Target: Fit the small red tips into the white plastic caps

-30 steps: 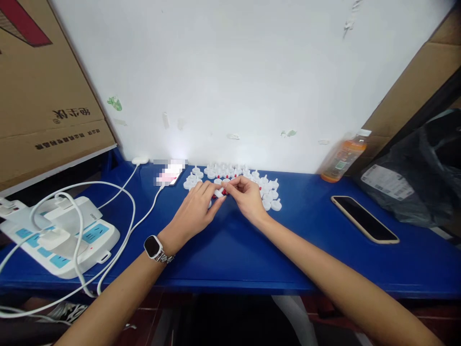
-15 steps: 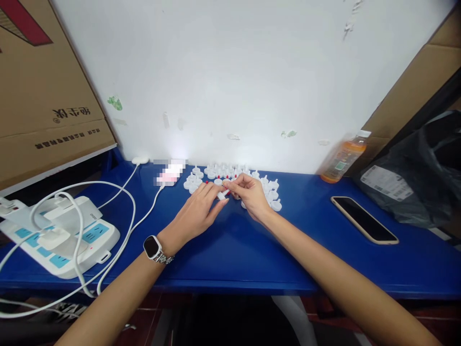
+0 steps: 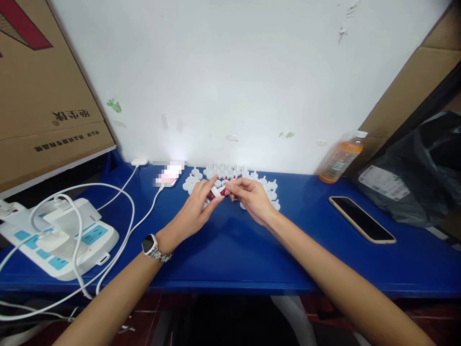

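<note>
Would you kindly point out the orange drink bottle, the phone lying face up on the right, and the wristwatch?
orange drink bottle (image 3: 338, 161), head view, on its labelled body.
phone (image 3: 362, 219), head view, on the middle of its dark screen.
wristwatch (image 3: 149, 244), head view, on its face.

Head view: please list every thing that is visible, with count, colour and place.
Table: one, blue, across the front.
Small caps: many, white, some with red, clustered at the wall behind the hands.
Small part: one, white with red, pinched between both hands.
Phone: one, dark screen, pale case, flat on the right.
Bottle: one, orange, leaning at the wall, right.
Power strip: one, white and light blue, left.
Cables: several, white, left.
Cardboard boxes: brown, upper left and upper right.
Black bag: one, far right.
Watch: one, on the left wrist.
Left hand: holds the part.
Right hand: holds the part.
</note>
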A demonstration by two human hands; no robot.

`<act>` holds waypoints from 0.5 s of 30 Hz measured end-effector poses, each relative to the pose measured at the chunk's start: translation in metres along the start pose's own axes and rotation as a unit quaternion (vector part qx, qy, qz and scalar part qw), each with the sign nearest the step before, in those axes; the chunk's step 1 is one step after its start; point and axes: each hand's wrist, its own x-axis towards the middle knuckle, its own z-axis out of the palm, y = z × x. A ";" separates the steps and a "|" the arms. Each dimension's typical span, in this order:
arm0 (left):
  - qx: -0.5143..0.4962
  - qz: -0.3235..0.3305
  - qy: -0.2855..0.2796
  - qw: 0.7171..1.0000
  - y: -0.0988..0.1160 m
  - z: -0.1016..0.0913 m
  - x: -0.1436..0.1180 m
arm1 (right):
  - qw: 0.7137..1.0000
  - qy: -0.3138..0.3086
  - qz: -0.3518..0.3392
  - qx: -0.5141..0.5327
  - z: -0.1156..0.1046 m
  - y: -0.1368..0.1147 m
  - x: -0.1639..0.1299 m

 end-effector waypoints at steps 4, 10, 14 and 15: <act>-0.078 -0.035 0.032 0.996 -0.001 -0.006 0.003 | 0.999 -0.029 0.024 0.015 -0.005 -0.005 0.001; -0.053 0.008 -0.023 0.998 0.001 -0.014 0.004 | 0.997 -0.067 0.021 -0.027 -0.014 -0.004 0.003; -0.050 -0.001 -0.008 0.999 0.002 -0.011 0.003 | 0.999 -0.046 0.017 -0.005 -0.013 -0.002 0.004; -0.051 -0.003 -0.003 0.999 0.003 -0.011 0.003 | 0.999 -0.038 0.017 0.002 -0.012 -0.002 0.004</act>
